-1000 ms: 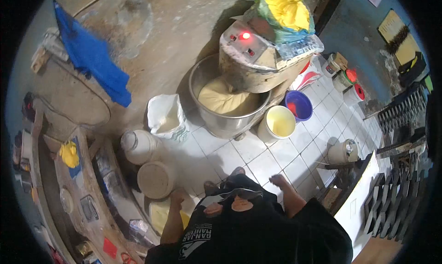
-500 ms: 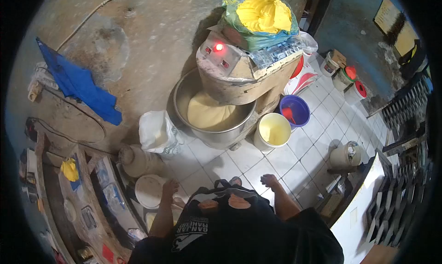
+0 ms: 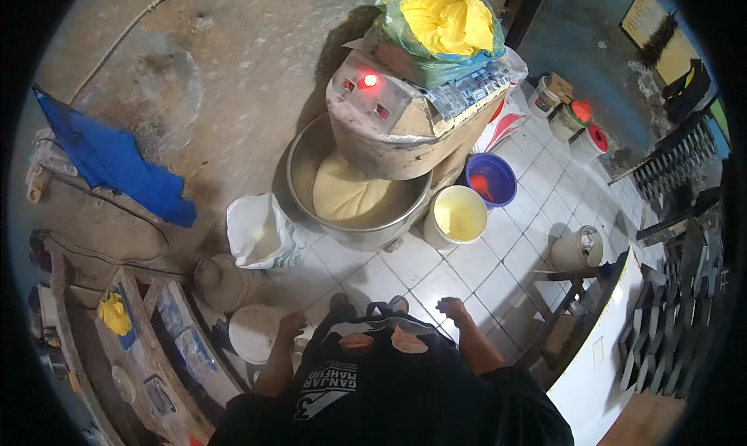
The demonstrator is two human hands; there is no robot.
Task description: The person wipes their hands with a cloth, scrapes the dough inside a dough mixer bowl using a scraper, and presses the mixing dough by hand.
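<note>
My left hand (image 3: 292,325) hangs beside the apron, its fingers loosely apart with nothing in them, near a round pale lid (image 3: 254,334). On the other side, my right hand (image 3: 451,308) is held out over the tiled floor, open and holding nothing. Ahead stands a floor mixer (image 3: 412,146) with a red light lit on its head. Pale dough (image 3: 350,189) lies in its steel bowl (image 3: 372,236). A bag of yellow margarine-like fat (image 3: 447,22) rests on top of the mixer. Neither hand touches the machine.
A white sack (image 3: 261,236) stands left of the bowl. To the right are a cream bucket (image 3: 440,236) and a purple bucket (image 3: 506,199). Wooden shelving (image 3: 140,360) runs along the left, and a white-topped table (image 3: 599,368) edges the right. Blue cloth (image 3: 117,158) hangs on the wall.
The view has shifted slightly, and a second foot now shows below the apron. My left hand's fingers look a little more spread. The dough's folds have changed shape in the bowl.
</note>
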